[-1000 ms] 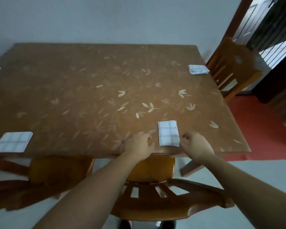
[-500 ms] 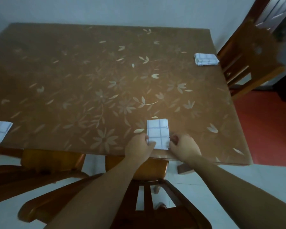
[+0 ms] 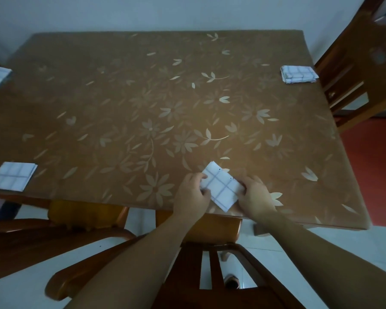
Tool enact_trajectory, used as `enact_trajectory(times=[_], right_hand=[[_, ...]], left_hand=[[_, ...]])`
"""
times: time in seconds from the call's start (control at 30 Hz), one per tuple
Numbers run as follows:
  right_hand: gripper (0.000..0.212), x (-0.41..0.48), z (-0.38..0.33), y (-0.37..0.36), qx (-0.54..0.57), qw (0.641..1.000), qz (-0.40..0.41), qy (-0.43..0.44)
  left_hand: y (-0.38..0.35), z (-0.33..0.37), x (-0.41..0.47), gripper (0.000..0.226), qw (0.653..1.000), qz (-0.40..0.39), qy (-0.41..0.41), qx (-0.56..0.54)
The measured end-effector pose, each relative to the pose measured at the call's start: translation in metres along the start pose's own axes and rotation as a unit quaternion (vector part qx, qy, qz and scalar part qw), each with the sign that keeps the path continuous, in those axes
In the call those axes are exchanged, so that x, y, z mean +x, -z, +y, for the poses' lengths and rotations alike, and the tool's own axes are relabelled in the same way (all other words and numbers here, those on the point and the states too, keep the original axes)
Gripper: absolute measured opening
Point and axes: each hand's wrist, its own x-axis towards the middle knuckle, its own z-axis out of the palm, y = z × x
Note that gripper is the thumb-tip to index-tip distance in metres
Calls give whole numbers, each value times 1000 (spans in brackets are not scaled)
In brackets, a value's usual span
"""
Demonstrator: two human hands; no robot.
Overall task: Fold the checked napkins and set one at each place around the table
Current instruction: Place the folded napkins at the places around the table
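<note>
Napkin (image 3: 221, 189) pinched between left hand (image 3: 193, 195) and right hand (image 3: 254, 197), skewed. Placement judged in hand; squaring to table (image 3: 143, 97) edge needed.

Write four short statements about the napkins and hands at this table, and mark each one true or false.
1. The left hand and the right hand both hold the near napkin. True.
2. The near napkin lies square to the edge of the table. False: it sits at an angle.
3. Four checked napkins are in view. True.
4. The far-right napkin is spread out unfolded. False: it is folded.
</note>
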Motion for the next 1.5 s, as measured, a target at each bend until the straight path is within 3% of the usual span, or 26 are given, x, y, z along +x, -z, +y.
enact_trajectory(times=[0.1,0.2,0.33,0.7,0.9,1.1,1.5], right_hand=[[28,-7,-8,-6,41,998,50,-11],[27,-21,-11,-12,70,985,124,-97],[27,-35,-10,-24,31,983,99,-153],[25,-42,-43,-57,102,986,111,-75],[22,-49,-46,-60,132,981,125,-72],[21,-53,-49,-68,94,987,117,-52],[22,-56,-47,-75,53,990,131,-11]], left_hand=[[7,-9,9,47,1000,-1,20,7],[7,-11,12,49,999,-18,50,4],[7,-14,10,43,999,-9,51,-2],[41,-58,-14,27,998,-13,54,-23],[45,-72,-27,33,998,-20,18,-50],[47,-79,-34,34,999,-9,19,-43],[47,-92,-30,14,1000,-14,-7,-22]])
